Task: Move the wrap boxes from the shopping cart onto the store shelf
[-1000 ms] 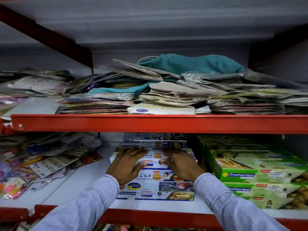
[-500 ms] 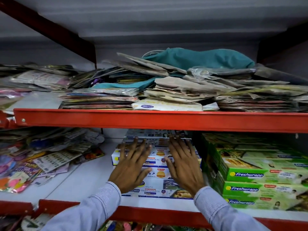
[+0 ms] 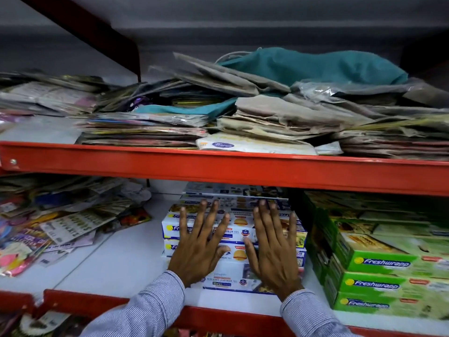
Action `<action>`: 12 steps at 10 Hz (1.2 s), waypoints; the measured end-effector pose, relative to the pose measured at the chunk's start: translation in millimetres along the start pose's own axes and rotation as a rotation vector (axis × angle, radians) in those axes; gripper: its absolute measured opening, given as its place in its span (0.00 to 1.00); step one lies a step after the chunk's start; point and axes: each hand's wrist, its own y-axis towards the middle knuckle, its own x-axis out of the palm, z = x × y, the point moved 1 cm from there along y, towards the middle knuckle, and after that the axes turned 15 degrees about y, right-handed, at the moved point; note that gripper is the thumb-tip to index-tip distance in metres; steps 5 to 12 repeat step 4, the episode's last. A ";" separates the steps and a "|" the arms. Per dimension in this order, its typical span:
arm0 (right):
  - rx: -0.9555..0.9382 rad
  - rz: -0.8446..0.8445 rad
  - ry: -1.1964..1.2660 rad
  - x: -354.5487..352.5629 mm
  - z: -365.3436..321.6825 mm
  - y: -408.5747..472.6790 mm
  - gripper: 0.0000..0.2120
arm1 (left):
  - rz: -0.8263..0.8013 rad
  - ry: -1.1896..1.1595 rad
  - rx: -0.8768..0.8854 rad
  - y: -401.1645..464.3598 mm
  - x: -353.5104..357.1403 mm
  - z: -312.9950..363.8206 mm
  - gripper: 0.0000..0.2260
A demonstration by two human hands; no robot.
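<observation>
A stack of white and blue foil wrap boxes (image 3: 239,233) stands on the lower white shelf (image 3: 121,261), reaching back under the red beam. My left hand (image 3: 200,244) lies flat on the left half of the stack's front, fingers spread. My right hand (image 3: 273,246) lies flat on the right half, fingers spread too. Neither hand grips a box. Both wrists wear striped blue sleeves. The shopping cart is out of view.
Green Freshwrapp boxes (image 3: 379,266) are stacked right beside the white stack. Loose colourful packets (image 3: 56,222) are piled on the shelf's left. The red shelf beam (image 3: 218,166) hangs low over the boxes, with flat paper packets and a teal bag (image 3: 315,66) above it.
Both hands went from curled over the box fronts to flat with fingers spread, and slid further back over the stack. The view has come closer to the shelf.
</observation>
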 end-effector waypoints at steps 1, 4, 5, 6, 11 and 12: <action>-0.031 -0.005 -0.032 5.7 -1.8 -3.5 0.33 | 0.016 0.017 0.014 -1.4 2.1 1.1 0.32; -0.064 0.039 0.060 -32.5 -20.4 -1.1 0.35 | -0.052 -0.041 -0.016 -4.0 -34.5 0.6 0.32; -0.064 0.039 0.060 -32.5 -20.4 -1.1 0.35 | -0.052 -0.041 -0.016 -4.0 -34.5 0.6 0.32; -0.064 0.039 0.060 -32.5 -20.4 -1.1 0.35 | -0.052 -0.041 -0.016 -4.0 -34.5 0.6 0.32; -0.064 0.039 0.060 -32.5 -20.4 -1.1 0.35 | -0.052 -0.041 -0.016 -4.0 -34.5 0.6 0.32; -0.064 0.039 0.060 -32.5 -20.4 -1.1 0.35 | -0.052 -0.041 -0.016 -4.0 -34.5 0.6 0.32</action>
